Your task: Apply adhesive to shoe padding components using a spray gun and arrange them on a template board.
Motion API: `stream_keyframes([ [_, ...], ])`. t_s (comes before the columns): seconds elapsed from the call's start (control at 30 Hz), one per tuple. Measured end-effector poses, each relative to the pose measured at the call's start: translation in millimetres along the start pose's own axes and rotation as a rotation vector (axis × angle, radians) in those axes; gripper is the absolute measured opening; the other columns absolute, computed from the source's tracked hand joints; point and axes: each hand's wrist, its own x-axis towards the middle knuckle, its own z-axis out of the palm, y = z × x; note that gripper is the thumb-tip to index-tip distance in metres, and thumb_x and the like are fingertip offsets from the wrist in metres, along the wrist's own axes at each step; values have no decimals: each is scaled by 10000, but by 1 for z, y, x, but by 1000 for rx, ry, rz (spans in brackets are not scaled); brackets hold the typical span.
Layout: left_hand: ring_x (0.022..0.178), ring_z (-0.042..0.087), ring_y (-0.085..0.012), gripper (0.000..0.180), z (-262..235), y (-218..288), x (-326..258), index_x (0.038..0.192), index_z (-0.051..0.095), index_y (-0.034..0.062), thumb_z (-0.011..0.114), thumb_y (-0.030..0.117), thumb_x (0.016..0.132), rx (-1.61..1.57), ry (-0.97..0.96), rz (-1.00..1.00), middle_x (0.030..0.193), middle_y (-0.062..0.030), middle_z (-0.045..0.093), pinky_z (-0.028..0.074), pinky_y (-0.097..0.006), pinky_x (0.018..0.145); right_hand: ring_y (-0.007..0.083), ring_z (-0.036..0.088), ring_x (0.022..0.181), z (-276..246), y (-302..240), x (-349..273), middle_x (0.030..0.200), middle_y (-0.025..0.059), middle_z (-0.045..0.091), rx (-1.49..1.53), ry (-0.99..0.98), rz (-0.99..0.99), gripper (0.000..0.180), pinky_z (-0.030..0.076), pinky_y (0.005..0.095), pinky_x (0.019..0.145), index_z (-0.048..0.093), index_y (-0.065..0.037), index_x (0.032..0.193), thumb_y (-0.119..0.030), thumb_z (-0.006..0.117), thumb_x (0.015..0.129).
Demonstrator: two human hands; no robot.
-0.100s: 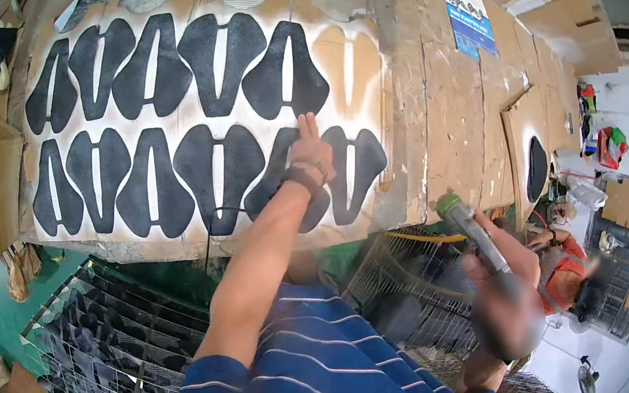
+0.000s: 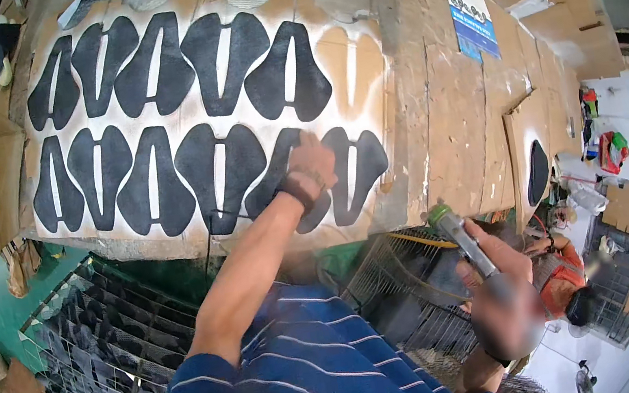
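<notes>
My left hand [image 2: 312,162] is over the lower row of black cutout pieces, above one black piece [image 2: 275,178] near the right end that it partly covers. Its fingers point down and are smeared, so their grip cannot be made out. In my right hand [image 2: 512,276], at the lower right off the board's front edge, is a spray gun [image 2: 470,242] with a grey metal body and a green end. Its lower part is blurred. The black pieces, each with a long slot, lie in two rows on a white-sprayed board [image 2: 183,118].
A cardboard box [image 2: 7,175] stands at the board's left end. Below the table edge are wire racks [image 2: 120,342] with dark pieces. More cardboard [image 2: 446,93] covers the table to the right, with a blue-and-white leaflet [image 2: 473,27]. A person in orange [image 2: 561,272] is at the far right.
My left hand has drawn back slightly toward me, and its two stretched fingers no longer show extended. The spray gun has shifted a little left and down.
</notes>
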Motion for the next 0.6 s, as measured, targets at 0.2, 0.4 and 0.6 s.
stream_keyframes([
  [0.2,763,708,-409,446,-12,-21,-103,802,740,9,716,452,838,-193,2,30,762,-220,705,566,-488,715,276,717,845,8,0,9,977,215,726,4,47,-136,561,541,325,789,671,45,1264,49,786,714],
  [0.4,664,690,-351,512,14,-91,-174,718,717,62,673,546,879,-319,-98,-75,682,-166,697,535,-437,658,244,711,881,14,3,17,1008,209,732,83,250,-52,489,531,313,839,669,53,1258,4,785,786],
  [0.6,553,672,-247,619,68,-159,-196,696,730,43,635,615,915,-543,-306,-329,577,-132,657,535,-378,594,297,722,843,12,14,4,948,215,718,90,72,-109,562,536,327,779,676,49,1244,58,781,691],
])
